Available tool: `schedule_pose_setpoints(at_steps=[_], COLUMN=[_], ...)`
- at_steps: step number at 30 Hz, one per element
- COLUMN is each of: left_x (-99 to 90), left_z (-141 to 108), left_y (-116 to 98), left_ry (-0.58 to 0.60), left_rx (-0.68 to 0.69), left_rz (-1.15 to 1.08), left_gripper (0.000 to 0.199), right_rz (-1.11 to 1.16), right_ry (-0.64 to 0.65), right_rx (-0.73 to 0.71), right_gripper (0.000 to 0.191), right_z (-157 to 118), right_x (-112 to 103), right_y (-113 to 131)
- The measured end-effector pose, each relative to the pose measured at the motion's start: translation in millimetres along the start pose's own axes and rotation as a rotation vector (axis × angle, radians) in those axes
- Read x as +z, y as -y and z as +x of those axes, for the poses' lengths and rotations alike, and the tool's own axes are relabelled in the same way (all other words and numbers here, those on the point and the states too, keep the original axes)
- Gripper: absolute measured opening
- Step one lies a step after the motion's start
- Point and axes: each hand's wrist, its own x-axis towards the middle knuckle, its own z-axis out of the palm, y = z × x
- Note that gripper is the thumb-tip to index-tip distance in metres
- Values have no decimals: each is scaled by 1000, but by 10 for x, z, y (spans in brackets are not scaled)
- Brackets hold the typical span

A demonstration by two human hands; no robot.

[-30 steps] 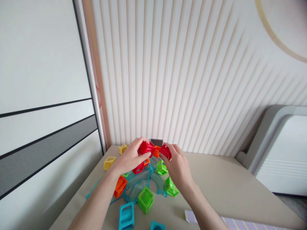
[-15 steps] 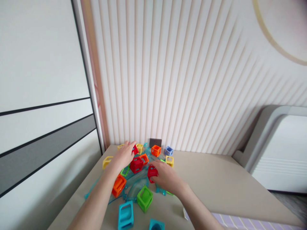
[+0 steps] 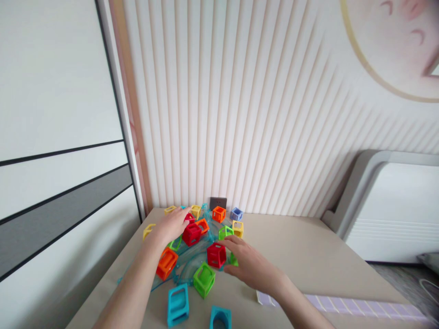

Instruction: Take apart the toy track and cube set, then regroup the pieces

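Left hand [image 3: 174,223] covers part of a red block [image 3: 190,219]; grip unclear. Yellow block [image 3: 148,230] partly behind left forearm. Right hand [image 3: 245,259] hides most of a green block [image 3: 233,259]. Clear blue track [image 3: 194,254] partly under blocks, layout unreadable. Blue block [image 3: 221,315] cut by bottom edge, both forearms too. Purple strip [image 3: 353,305] partly behind right forearm, far end blurry. Round wall decoration [image 3: 384,50] cropped top and right. Socket [image 3: 218,203] details too small.
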Motion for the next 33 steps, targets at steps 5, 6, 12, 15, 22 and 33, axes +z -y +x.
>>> schedule_pose_setpoints(at_steps=[5,6,12,15,22,33], left_x=[-230,-283,-603,-725,-775,-778], left_z=[-139,-174,-467,-623,-762,-732], left_y=[-98,-132,-544,-808,-1100,-1013], left_ry=[-18,-30,-138,-172,-370,-384], left_rx=[-4,2,170,279,344,101], left_rz=[27,26,-92,-215,-433,-93], left_gripper=[45,46,47,46,41,17], right_rz=[7,-6,-54,-135,-351,-432], right_ry=[23,45,19,-131,-504,-621], right_rx=[194,265,397,303,-6,-311], right_gripper=[57,61,36,19,25,34], right_z=[-849,-1036,-1647,-1565,-874,184], right_x=[-187,-201,-33,10,-430,-727], right_y=[-590,-727,-1169,-1118,-415,419])
